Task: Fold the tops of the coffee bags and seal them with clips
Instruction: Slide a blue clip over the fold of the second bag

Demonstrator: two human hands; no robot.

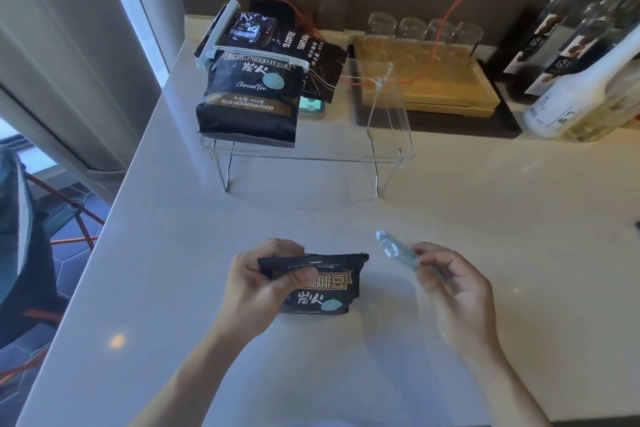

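A black coffee bag [329, 288] stands on the white counter near me, its top folded over. My left hand [263, 284] pinches the folded top at its left end, thumb across the front. My right hand [450, 288] holds a pale blue sealing clip [394, 251] just to the right of the bag, the clip's tip pointing up and left, apart from the bag. Two more black coffee bags [249, 100] rest on a clear acrylic shelf [311, 158] at the back, each with a white clip [221, 52] across its top.
Behind the shelf lie a phone [311, 107] and a wooden tray [429, 80] with several glasses. Bottles [581, 94] stand at the back right. An orange cable [453, 10] runs up the wall. The counter's left edge [114, 218] drops to the floor.
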